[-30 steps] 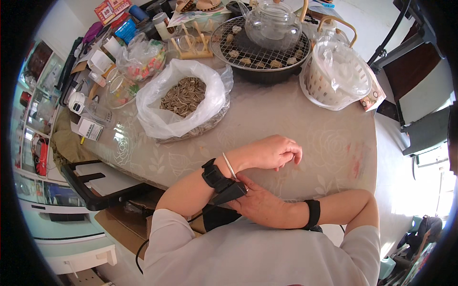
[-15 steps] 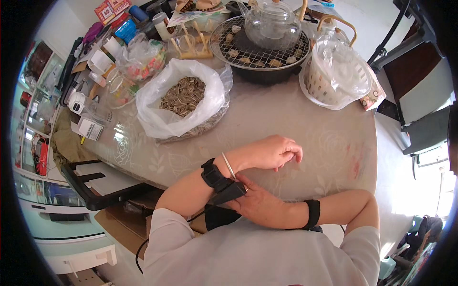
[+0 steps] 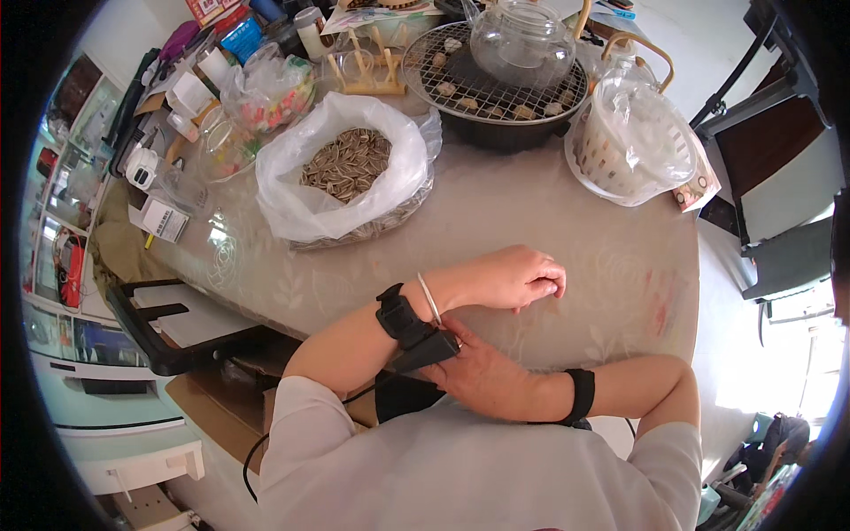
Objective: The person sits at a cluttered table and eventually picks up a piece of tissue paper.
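Observation:
My left hand (image 3: 522, 276) is held over the near edge of the table with its fingers curled in, nothing visible in them. On that wrist are a silver bangle (image 3: 428, 298) and a black strap (image 3: 401, 316). A black wedge-shaped device (image 3: 426, 351) with a cable sits against the strap's underside. My right hand (image 3: 485, 376) grips this device, thumb near the bangle; its other fingers are partly hidden below. Another black band (image 3: 581, 396) circles my right wrist. Beyond my hands, a white plastic bag (image 3: 297, 190) stands open with sunflower seeds (image 3: 347, 165) inside.
A glass teapot (image 3: 522, 49) rests on a round grill (image 3: 496, 111) at the back. To its right is a white basket (image 3: 624, 146) lined with plastic. A wooden cup rack (image 3: 367, 86), a bag of sweets (image 3: 270, 97) and small boxes crowd the back left. A black-framed chair (image 3: 168, 350) is at left.
The view has shifted slightly, so the table things sit a little higher and further right. Both hands keep nearly the same pose, the right still on the black device.

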`<action>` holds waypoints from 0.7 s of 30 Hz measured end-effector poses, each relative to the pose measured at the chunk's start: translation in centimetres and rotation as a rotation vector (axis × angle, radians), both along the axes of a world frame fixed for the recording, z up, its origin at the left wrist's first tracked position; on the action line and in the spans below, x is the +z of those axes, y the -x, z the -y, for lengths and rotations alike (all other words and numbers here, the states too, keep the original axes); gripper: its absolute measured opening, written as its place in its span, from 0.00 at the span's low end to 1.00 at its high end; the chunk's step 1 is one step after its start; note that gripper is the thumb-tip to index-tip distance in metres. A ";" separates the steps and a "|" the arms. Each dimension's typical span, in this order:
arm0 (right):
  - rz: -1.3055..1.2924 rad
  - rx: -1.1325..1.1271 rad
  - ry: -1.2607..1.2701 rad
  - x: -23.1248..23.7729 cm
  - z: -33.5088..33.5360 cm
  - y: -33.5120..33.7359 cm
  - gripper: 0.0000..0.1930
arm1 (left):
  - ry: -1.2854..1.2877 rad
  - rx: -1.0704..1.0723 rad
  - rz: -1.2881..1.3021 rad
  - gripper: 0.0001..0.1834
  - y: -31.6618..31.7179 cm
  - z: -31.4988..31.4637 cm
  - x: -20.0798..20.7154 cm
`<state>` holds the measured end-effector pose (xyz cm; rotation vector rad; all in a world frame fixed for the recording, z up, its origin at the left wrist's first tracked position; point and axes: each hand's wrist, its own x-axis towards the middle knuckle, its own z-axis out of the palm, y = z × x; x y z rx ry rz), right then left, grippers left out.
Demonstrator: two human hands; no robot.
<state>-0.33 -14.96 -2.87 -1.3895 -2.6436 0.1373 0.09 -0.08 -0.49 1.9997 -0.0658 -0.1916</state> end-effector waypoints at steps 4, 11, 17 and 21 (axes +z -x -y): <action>0.040 -0.007 -0.013 0.4 0.0 0.0 0.27 | -0.021 -0.013 0.020 0.09 0.1 -0.1 0.3; -0.060 -0.010 -0.048 0.3 -0.1 -0.1 0.29 | 0.022 -0.015 -0.023 0.09 0.0 0.0 0.0; -0.022 -0.017 -0.031 0.2 0.0 -0.1 0.29 | -0.019 -0.008 -0.009 0.09 0.0 0.0 0.4; 0.012 -0.001 -0.042 -0.2 0.0 -0.1 0.29 | 0.010 -0.014 -0.016 0.09 0.1 0.0 0.4</action>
